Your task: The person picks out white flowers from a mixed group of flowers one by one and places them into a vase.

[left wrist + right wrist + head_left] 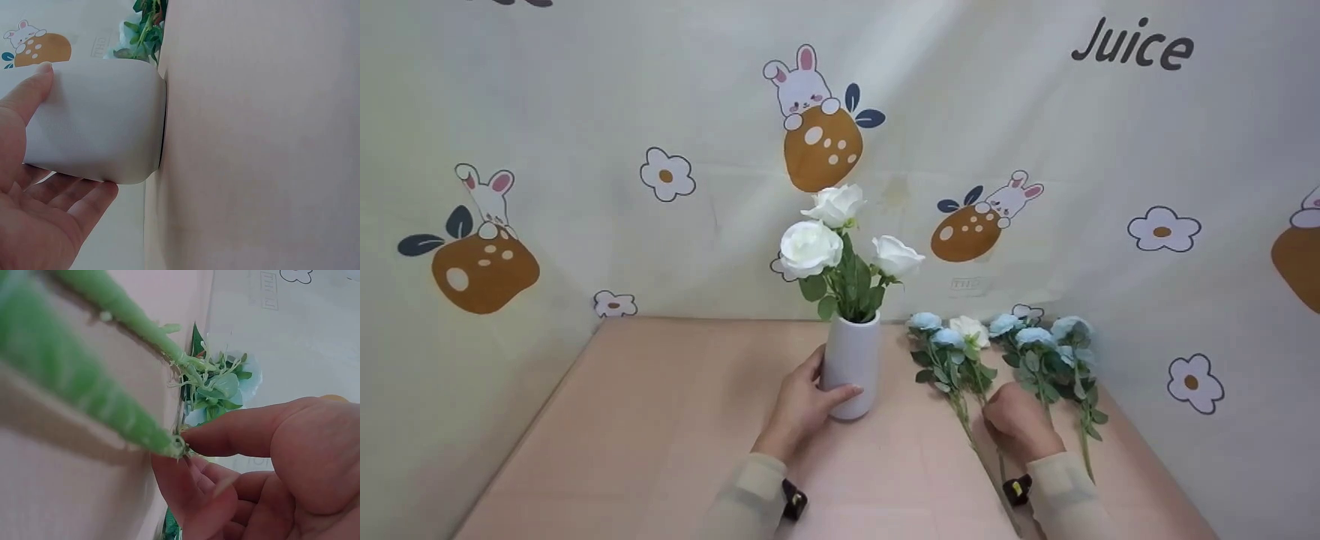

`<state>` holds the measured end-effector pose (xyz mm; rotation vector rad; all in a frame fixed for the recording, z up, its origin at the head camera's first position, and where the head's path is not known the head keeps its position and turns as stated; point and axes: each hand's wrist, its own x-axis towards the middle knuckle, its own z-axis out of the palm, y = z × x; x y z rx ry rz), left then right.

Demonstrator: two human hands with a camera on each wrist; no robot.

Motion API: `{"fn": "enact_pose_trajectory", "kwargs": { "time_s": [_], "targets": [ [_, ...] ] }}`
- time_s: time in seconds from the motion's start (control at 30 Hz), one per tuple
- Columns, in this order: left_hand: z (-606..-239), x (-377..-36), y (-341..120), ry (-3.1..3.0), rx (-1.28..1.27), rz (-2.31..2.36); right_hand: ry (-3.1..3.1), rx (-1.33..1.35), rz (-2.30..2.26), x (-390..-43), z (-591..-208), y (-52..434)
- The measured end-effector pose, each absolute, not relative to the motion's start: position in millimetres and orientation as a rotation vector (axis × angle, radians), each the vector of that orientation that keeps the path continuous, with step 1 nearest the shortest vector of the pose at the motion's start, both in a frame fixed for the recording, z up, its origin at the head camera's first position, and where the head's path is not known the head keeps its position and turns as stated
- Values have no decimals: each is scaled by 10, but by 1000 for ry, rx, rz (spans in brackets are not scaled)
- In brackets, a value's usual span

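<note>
Near the far edge of the desk [660, 420], the left hand [802, 409] grips the upright vase [851, 364]. To its right the right hand [1016, 424] pinches a stem [112, 410] of the blue flowers [952, 356]; the stem lies flat, heads toward the far edge.

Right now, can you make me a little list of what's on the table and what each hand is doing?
vase: white vase, upright on the pink table
in vase: three white roses
lying flat: blue flower stems right of the vase
left hand: left hand grips the vase low down
right hand: right hand pinches a green stem between thumb and fingers
behind: bunny-print backdrop
</note>
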<state>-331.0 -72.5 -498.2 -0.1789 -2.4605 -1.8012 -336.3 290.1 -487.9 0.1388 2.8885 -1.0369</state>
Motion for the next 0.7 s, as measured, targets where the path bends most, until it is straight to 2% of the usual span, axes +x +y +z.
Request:
{"fn": "enact_pose_trajectory", "kwargs": {
  "time_s": [0.7],
  "targets": [
    [-5002, -3326, -739, -2454, -223, -1745, 2985, 48, -861, -3364, -4752, 2887]
  ]
}}
